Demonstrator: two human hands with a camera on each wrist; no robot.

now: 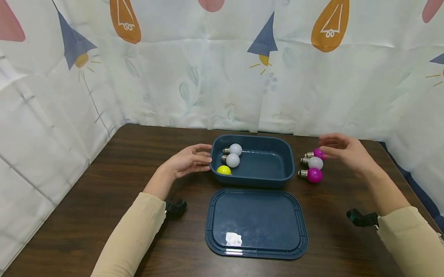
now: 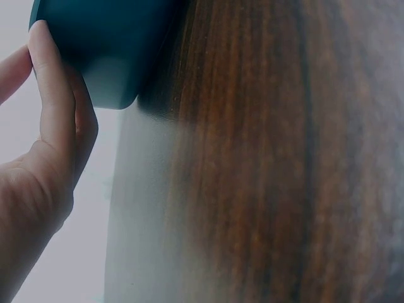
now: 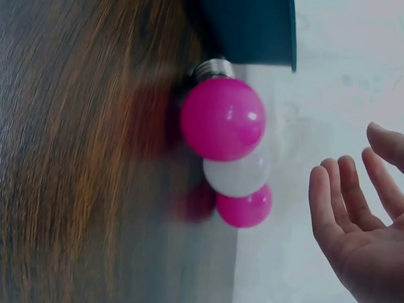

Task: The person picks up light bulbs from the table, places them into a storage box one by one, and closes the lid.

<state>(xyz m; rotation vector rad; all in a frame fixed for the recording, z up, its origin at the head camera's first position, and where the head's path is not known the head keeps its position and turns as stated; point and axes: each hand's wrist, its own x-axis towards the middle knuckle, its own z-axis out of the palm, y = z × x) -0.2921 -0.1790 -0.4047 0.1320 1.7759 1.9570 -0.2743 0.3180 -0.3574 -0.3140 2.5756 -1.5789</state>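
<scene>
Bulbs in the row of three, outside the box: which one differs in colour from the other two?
The middle bulb: its globe is white, whereas the far bulb and near bulb are magenta.

Behind the left hand (image 1: 191,160), a plain beige left sleeve (image 1: 130,239) ends in a soft cuff at the wrist, its cloth lightly creased along the forearm. The right sleeve (image 1: 411,250), in the same beige behind the right hand (image 1: 342,151), bears a line of small dark marks farther back from that hand. Just beside each cuff juts a dark wrist piece, the left one (image 1: 176,207) blackish, the right one (image 1: 362,218) black with a greenish patch.
</scene>
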